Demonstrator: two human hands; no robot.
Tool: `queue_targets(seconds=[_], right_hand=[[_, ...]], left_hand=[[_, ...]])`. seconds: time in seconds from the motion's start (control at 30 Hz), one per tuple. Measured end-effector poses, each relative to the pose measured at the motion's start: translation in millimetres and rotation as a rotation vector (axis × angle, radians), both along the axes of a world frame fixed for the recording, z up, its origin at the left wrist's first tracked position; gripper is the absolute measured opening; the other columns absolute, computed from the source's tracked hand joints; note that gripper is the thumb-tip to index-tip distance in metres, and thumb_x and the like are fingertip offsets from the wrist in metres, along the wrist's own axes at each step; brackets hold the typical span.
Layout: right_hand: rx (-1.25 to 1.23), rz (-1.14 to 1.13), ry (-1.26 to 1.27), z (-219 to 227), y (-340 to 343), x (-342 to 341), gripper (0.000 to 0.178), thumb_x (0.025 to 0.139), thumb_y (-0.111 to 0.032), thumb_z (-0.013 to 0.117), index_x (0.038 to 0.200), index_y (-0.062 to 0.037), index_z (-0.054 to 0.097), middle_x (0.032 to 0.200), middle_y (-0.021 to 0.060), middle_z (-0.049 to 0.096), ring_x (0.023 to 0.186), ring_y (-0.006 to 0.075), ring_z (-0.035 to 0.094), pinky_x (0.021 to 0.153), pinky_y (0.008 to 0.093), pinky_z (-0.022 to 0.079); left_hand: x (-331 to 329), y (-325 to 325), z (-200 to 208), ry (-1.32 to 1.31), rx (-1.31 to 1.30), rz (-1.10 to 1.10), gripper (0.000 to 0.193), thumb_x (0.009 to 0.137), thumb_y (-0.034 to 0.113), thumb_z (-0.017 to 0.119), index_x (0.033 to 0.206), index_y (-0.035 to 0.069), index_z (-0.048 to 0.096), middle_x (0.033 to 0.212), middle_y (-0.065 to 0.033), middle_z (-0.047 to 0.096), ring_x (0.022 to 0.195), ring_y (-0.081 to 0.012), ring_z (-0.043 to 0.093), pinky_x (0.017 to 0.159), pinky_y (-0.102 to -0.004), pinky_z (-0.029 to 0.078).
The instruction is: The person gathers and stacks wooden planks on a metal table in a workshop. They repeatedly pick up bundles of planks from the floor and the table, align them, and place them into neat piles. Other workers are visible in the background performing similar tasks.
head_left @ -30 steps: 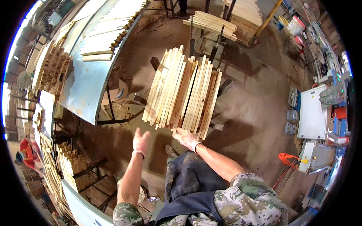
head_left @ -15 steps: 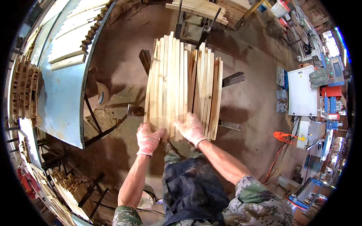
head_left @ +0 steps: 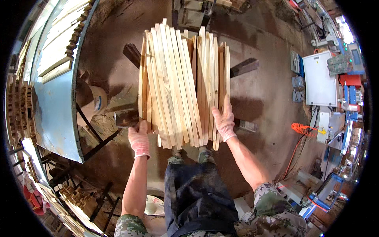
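A broad stack of pale wooden strips lies lengthwise in front of me, its strips side by side with uneven ends, some slightly fanned. At the near left corner of the stack is my left hand, in a pinkish-white knit glove; thumb and fingers are apart, the fingertips partly hidden by the edge. My right hand, gloved alike, rests against the near right side, its thumb over the outer strips and its fingers stretched along the outside edge. Neither hand is wrapped round a strip.
Dark metal supports stick out beneath the stack. To the left stands a blue-topped table carrying more boards. A white cabinet and a coiled orange hose are on the right. A pale bucket sits under the table's edge.
My hands have spread apart, from the near ends of the strips to the stack's left and right sides. The middle strips now lean more to the left at their far ends.
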State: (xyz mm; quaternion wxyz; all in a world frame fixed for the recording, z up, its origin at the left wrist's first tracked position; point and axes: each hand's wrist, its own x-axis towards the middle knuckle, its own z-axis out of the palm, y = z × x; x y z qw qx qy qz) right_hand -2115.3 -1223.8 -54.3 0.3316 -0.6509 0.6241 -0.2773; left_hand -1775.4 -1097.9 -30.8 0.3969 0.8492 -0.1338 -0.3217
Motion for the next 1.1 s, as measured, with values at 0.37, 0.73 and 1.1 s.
queue_targets(seconds=[0.37,0.73,1.1], right_hand=[[0.169,-0.050,-0.451,5,31,33,0.110,0.098,-0.063,0.070,0.173,-0.0018,0.018,0.179,0.0239,0.021,0.166,0.0338,0.020,0.134,0.0462,0.020],[0.343,-0.248,-0.667,0,221,-3,0.103,0.099,-0.049,0.073,0.170,0.0042,0.022,0.178,0.0227,0.023,0.163,0.0320,0.028,0.133,0.0426,0.023],[0.837,-0.368,-0.654,-14,178,-16,0.074,0.087,-0.048,0.089,0.132,0.0058,0.065,0.112,0.0091,0.072,0.101,0.0188,0.067,0.098,0.0371,0.054]], left_hand=[[-21,14,-17,-0.253,0.026,-0.292,0.048,0.096,0.030,0.082,0.130,0.000,0.066,0.101,-0.0121,0.076,0.092,-0.0277,0.072,0.089,-0.0405,0.056],[-11,207,-12,0.031,0.211,-0.310,0.044,0.093,0.033,0.085,0.113,-0.003,0.068,0.087,-0.0041,0.068,0.082,-0.0139,0.061,0.075,-0.0363,0.054],[34,100,-43,0.763,-0.014,-0.274,0.091,0.093,0.059,0.080,0.152,-0.005,0.053,0.139,-0.0149,0.068,0.129,-0.0252,0.063,0.114,-0.0407,0.047]])
